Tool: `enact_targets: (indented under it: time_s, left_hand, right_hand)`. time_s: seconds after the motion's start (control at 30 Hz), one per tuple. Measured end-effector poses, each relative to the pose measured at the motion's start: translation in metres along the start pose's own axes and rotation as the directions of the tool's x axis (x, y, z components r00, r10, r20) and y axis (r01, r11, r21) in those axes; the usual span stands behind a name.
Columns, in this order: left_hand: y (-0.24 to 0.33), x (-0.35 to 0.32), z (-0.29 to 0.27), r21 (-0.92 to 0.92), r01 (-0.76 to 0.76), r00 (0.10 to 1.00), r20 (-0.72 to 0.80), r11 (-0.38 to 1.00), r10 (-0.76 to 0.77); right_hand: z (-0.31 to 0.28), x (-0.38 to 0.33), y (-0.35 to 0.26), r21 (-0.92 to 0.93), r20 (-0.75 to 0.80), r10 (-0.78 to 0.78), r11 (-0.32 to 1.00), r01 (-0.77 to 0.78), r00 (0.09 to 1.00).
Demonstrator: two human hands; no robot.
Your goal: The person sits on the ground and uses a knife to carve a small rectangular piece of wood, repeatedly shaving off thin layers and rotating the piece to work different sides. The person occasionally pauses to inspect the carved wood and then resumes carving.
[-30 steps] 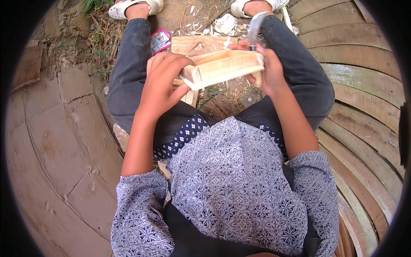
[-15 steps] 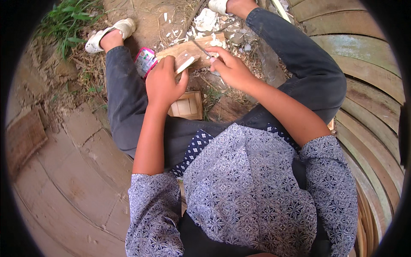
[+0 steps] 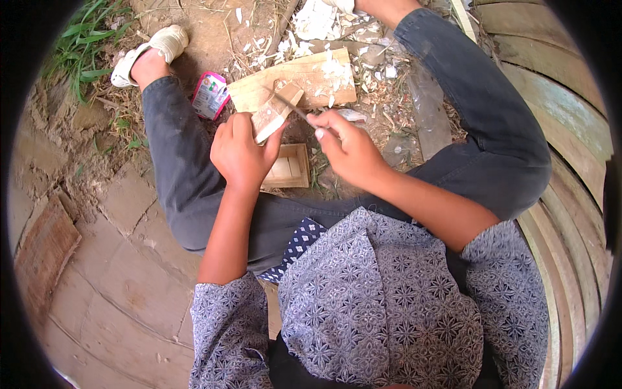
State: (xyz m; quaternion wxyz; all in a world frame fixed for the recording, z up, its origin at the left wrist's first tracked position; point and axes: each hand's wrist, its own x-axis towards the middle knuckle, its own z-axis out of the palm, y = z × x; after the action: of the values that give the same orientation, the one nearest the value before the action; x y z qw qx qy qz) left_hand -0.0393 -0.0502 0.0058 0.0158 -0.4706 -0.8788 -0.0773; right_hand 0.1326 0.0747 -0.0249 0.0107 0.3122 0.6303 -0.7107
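Observation:
My left hand (image 3: 241, 148) grips a pale block of wood (image 3: 271, 118) by its near end, thumb on the right side and fingers on the left. In my right hand (image 3: 350, 144) is a knife (image 3: 293, 107), its thin dark blade angled up and left across the block's upper face. The handle is hidden in my closed fingers. Beneath the far end of the block lies a wider wooden board (image 3: 324, 74), sprinkled with white shavings.
A pink-edged plastic packet (image 3: 210, 95) lies left of the board. Close to my lap stands a small wooden frame or box (image 3: 299, 165). White wood chips (image 3: 317, 23) litter the ground ahead. Curved wooden slats (image 3: 570, 129) run along the right; a brown plank (image 3: 46, 249) rests at left.
The wood block now points more upward and shows its broad face. My right hand has lowered slightly, and the blade has come left onto the block. The whole view has shifted a little.

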Motion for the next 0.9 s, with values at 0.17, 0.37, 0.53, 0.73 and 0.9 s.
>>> enact_targets:
  time_s: [0.17, 0.37, 0.53, 0.73, 0.9]
  left_hand:
    - [0.0, -0.002, 0.001, 0.013, 0.009, 1.0, 0.027, 1.0, -0.01]
    - [0.006, 0.001, 0.0, 0.009, 0.002, 1.0, 0.011, 1.0, -0.002]
    - [0.016, 0.012, -0.007, -0.064, 0.112, 0.99, 0.089, 0.992, -0.106]
    - [0.039, 0.01, -0.007, -0.167, 0.215, 0.94, 0.302, 0.962, -0.157]
    - [0.043, -0.009, 0.007, -0.349, 0.347, 0.911, 0.345, 0.871, -0.224]
  right_hand:
    - [0.002, 0.007, 0.036, -0.02, -0.073, 0.132, 0.991, -0.133, 0.989]
    - [0.001, 0.015, 0.057, -0.07, -0.122, 0.047, 0.996, -0.056, 0.991]
    - [-0.011, 0.024, 0.043, -0.087, -0.027, 0.17, 0.981, -0.172, 0.985]
    - [-0.022, 0.028, 0.049, -0.06, -0.024, 0.113, 0.992, -0.115, 0.993]
    - [-0.04, -0.007, 0.017, -0.164, -0.002, 0.046, 0.985, -0.046, 0.999]
